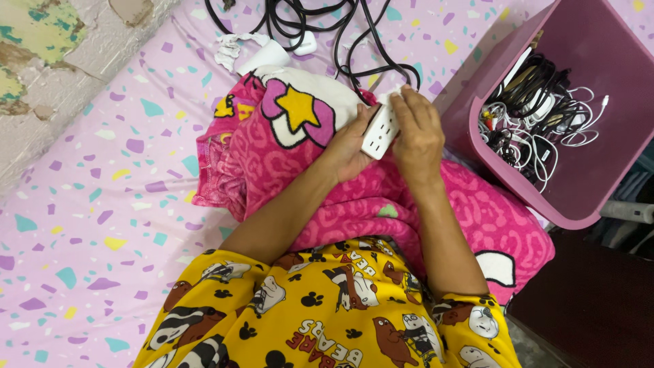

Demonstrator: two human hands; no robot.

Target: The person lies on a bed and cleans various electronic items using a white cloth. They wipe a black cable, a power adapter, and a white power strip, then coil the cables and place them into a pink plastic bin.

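Observation:
A white power strip (379,131) with several sockets is held between both hands over a pink patterned blanket (300,150). My left hand (347,146) grips it from below and behind. My right hand (417,133) covers its right side and presses a small white cloth or wipe (390,95) against its top end. Black cables (327,27) run from the strip's top end toward the head of the bed.
A pink plastic bin (586,197) at the right holds several tangled white and black cables and chargers (538,109). A white adapter (303,44) and crumpled tissue (228,48) lie on the confetti-print bedsheet (102,204). A peeling wall (41,54) borders the left.

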